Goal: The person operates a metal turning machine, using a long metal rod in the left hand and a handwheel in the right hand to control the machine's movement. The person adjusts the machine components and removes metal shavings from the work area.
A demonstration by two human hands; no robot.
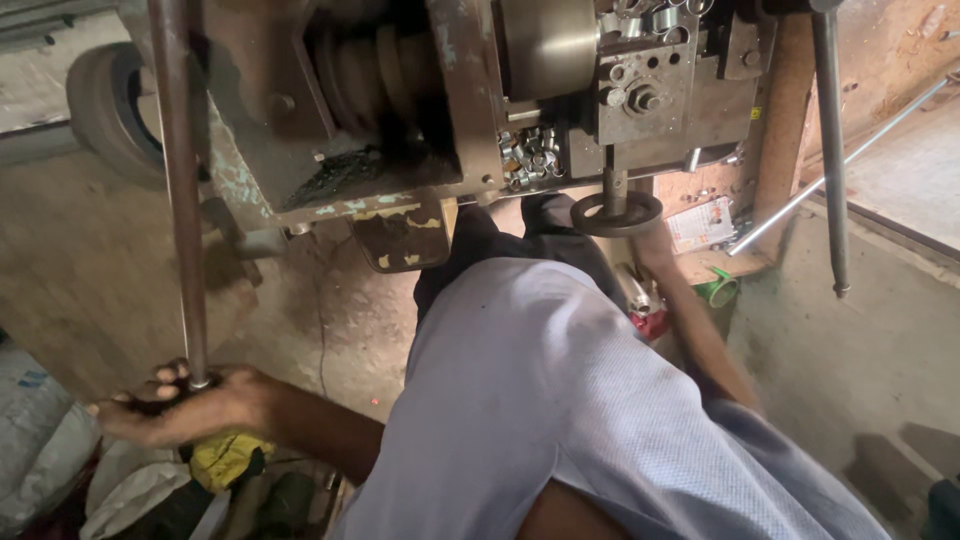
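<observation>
Left hand (180,405) clenched around lower end of long steel rod (180,190), held upright beside lathe (450,110). Right hand (650,240) rested at black handwheel (616,214); finger state cannot be told.

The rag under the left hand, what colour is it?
Yellow rag, smudged dark; head view, below the left hand.

A metal workshop: a heavy lathe (520,100) on bare concrete floor (90,260).
</observation>
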